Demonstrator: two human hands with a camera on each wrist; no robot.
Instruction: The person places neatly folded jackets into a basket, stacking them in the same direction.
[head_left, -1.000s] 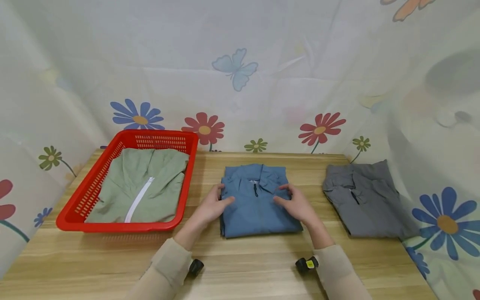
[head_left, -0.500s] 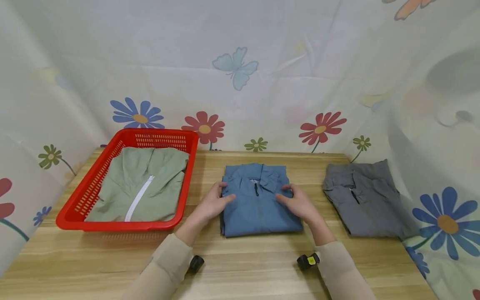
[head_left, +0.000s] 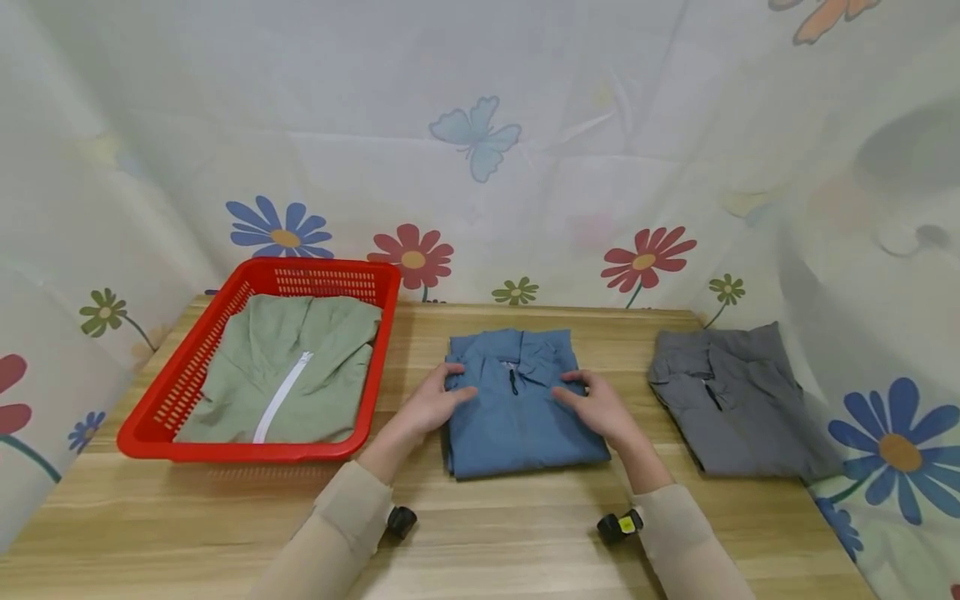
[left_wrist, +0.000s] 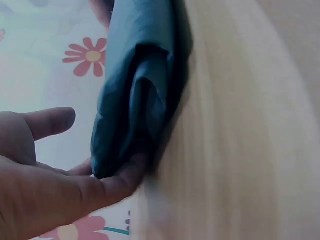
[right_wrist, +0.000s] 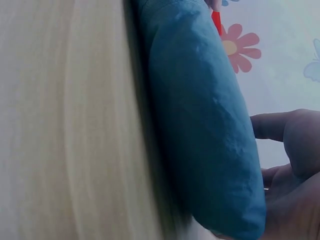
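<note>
A blue jacket (head_left: 517,425), folded into a rectangle with its collar and short dark zip pull uppermost, lies on the table in the head view. My left hand (head_left: 432,404) is at its left side, fingers against the edge and thumb over the front. In the left wrist view, the fingers (left_wrist: 117,187) touch the end of the folded layers, while the thumb stands apart from the cloth. My right hand (head_left: 600,408) is at the opposite side. The right wrist view has its thumb (right_wrist: 270,125) beside the blue cloth, with the other fingertips partly hidden behind it.
On the left of the wooden table (head_left: 495,542) stands a red basket (head_left: 385,350) holding a folded green jacket (head_left: 247,367) with a white zip. A folded grey jacket (head_left: 750,417) lies at the right edge. Flower-printed cloth (head_left: 555,192) hangs behind.
Both hands have drawn slightly inward along the blue jacket's sides, and its upper side edges look a little more tucked in. The head view has shifted slightly.
</note>
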